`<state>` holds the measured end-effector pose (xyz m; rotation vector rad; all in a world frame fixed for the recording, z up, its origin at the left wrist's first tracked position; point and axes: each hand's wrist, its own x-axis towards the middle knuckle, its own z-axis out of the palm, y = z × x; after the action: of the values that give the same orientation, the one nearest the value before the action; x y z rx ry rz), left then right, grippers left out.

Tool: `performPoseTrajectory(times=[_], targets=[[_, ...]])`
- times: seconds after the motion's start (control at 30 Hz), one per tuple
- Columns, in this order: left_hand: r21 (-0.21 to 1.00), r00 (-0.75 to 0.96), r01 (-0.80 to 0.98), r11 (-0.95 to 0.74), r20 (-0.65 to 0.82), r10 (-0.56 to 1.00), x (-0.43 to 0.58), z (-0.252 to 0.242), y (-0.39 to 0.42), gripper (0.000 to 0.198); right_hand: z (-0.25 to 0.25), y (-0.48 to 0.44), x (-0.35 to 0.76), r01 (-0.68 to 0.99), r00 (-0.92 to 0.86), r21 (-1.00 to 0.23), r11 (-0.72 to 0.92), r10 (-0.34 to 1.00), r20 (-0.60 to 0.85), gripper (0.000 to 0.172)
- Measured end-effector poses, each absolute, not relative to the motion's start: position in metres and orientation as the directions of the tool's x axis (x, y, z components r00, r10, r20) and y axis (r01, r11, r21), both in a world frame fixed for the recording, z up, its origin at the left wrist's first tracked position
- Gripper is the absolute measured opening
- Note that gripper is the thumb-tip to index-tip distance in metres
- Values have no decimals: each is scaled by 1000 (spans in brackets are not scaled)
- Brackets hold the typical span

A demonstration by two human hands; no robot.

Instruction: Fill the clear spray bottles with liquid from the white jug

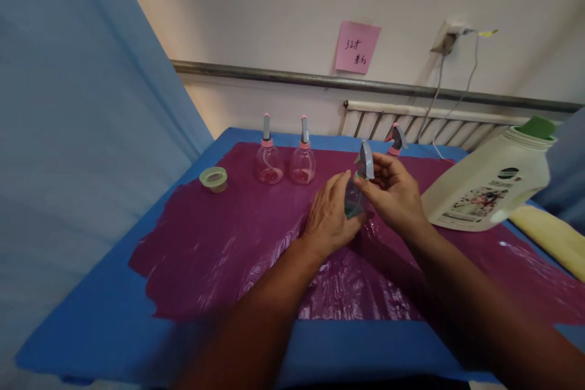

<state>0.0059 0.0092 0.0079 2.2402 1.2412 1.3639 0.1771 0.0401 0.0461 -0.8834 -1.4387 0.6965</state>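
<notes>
Okay, left hand (326, 216) was wrapped round the body of a clear spray bottle (351, 200), fingers mostly closed. Right hand (397, 192) had thumb and half-curled fingers at its grey spray head (367, 161); couldn't tell how firm. Bottle was roughly upright over the purple sheet (196, 250); base contact hidden. Two pink-collared bottles (302, 166) stood beyond, to the left; pale green tub (214, 179) farther left, big jug (479, 189) right.
</notes>
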Motion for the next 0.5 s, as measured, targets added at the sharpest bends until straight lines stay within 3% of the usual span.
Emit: performPoseTrajectory(times=[0.2, 0.37, 0.5], targets=[[615, 254, 492, -617, 576, 777, 7, 6, 6, 73, 33, 24, 175, 75, 53, -852, 519, 851, 523, 60], [647, 274, 486, -587, 526, 805, 5, 7, 5, 85, 28, 24, 181, 111, 71, -884, 454, 884, 463, 68], [657, 286, 479, -583, 511, 811, 4, 10, 3, 93, 28, 23, 184, 139, 72, -878, 459, 879, 471, 64]])
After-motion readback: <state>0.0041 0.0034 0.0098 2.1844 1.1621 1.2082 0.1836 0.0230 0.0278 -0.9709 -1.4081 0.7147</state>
